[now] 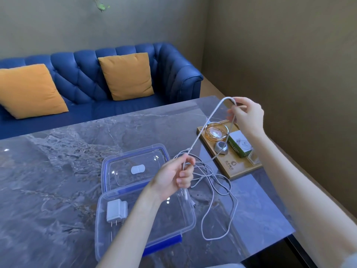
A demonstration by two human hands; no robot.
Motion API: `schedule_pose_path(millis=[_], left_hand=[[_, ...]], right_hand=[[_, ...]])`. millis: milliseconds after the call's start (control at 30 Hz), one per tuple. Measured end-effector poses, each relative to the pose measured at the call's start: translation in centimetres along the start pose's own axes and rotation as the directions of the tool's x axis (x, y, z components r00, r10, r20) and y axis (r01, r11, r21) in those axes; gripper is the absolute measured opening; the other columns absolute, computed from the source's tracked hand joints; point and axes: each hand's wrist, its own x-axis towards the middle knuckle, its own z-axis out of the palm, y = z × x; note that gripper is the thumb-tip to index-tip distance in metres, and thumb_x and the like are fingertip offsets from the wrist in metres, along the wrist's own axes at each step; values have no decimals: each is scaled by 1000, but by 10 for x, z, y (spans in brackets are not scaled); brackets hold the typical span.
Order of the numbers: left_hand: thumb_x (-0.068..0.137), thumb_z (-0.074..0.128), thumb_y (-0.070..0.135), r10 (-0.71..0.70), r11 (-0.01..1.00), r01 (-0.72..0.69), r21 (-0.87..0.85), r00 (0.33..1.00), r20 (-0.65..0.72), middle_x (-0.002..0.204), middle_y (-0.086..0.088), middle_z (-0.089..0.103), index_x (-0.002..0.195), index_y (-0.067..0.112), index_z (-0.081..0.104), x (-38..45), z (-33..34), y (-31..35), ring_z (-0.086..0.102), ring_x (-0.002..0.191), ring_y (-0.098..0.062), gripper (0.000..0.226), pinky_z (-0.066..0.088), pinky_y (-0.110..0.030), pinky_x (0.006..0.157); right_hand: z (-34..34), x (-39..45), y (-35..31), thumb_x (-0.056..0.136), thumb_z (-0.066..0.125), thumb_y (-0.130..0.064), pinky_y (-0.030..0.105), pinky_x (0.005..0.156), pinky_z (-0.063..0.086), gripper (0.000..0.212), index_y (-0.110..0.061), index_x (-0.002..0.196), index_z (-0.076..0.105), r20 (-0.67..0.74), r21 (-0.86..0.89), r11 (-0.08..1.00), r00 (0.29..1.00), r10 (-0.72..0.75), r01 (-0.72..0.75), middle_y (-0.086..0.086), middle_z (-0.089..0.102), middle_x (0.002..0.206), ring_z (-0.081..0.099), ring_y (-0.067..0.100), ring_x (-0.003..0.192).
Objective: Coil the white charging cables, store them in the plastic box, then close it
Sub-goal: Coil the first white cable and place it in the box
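Observation:
A white charging cable [207,122] stretches taut between my two hands above the table. My left hand [174,176] grips its lower end, and the plug hangs down below my fingers. My right hand [246,115] pinches the cable's top bend, raised over the wooden tray. More white cable [218,206] lies in loose tangled loops on the table right of the box. The clear plastic box [185,227] stands open near me with a white plug adapter [116,210] inside. Its clear lid [135,169] with blue trim lies flat behind it.
A wooden tray [239,169] at the right holds an amber glass ashtray [216,131], a small grey object [222,147] and a green-and-white box [240,145]. The grey marble table [58,180] ends close at the right. A blue sofa [81,78] with orange cushions stands behind.

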Motion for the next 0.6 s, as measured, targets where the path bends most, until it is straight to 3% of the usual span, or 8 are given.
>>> schedule_pose_path(millis=[100, 200, 267, 367, 400, 467, 533, 600], left_hand=[[85, 43, 30, 2, 999, -5, -49, 998, -58, 42, 10, 34, 71, 15, 59, -8, -2, 2, 24, 32, -1, 27, 22, -15, 35], [84, 43, 30, 37, 998, -40, -44, 997, -71, 40, 13, 32, 62, 21, 60, -16, 3, 9, 12, 38, -5, 30, 17, -15, 35], [83, 43, 30, 51, 998, -53, -31, 997, -61, 39, 14, 32, 60, 22, 60, -19, 8, 16, 11, 39, -7, 31, 16, -15, 35], [83, 42, 29, 50, 998, -50, -43, 999, -10, 37, 13, 32, 61, 21, 63, -20, 19, 25, 11, 38, -6, 32, 18, -13, 33], [84, 41, 28, 49, 998, -48, -49, 999, 17, 36, 13, 31, 63, 20, 65, -20, 23, 28, 11, 37, -6, 33, 19, -13, 32], [85, 38, 25, 98, 994, -94, -58, 993, 64, 39, 11, 27, 69, 17, 68, -18, 28, 36, 14, 37, -5, 35, 21, -12, 32], [86, 38, 23, 194, 979, -187, -86, 978, 77, 42, 12, 33, 75, 13, 70, -15, 30, 47, 21, 36, -2, 34, 26, -12, 34], [87, 41, 21, 265, 961, -261, -93, 964, 26, 45, 10, 41, 79, 9, 68, -13, 27, 55, 32, 36, 0, 30, 30, -12, 36]], right_hand=[[7, -4, 30, 87, 48, -5, 34, 67, 55, 34, -18, 113, 66, -2, -247, 968, 998, 57, -56, 13, 73, 95, 68, 24, 76], [17, -15, 51, 82, 49, -1, 37, 80, 51, 37, -15, 112, 66, 192, -516, 850, 954, 231, -102, 15, 68, 115, 63, 31, 97], [26, -30, 55, 83, 52, -3, 37, 84, 51, 42, -14, 123, 58, 360, -486, 873, 902, 239, -38, 13, 61, 126, 61, 30, 104], [40, -55, 41, 90, 54, -12, 30, 99, 38, 43, -13, 132, 48, 518, -238, 959, 855, -10, 155, 7, 54, 134, 51, 21, 121], [46, -65, 32, 92, 51, -14, 28, 98, 38, 34, -14, 126, 52, 547, -123, 983, 836, -48, 137, 7, 59, 127, 54, 18, 117], [56, -88, 16, 96, 45, -17, 30, 83, 45, 18, -26, 96, 61, 604, 3, 999, 796, -42, 51, 5, 68, 94, 62, 15, 88], [65, -112, 9, 96, 41, -19, 32, 65, 43, 29, -33, 71, 47, 677, -33, 998, 736, -11, 45, 3, 58, 66, 53, 19, 62], [71, -132, 6, 95, 40, -21, 35, 62, 38, 25, -29, 71, 40, 760, -122, 975, 650, -30, 188, 4, 52, 67, 47, 22, 63]])
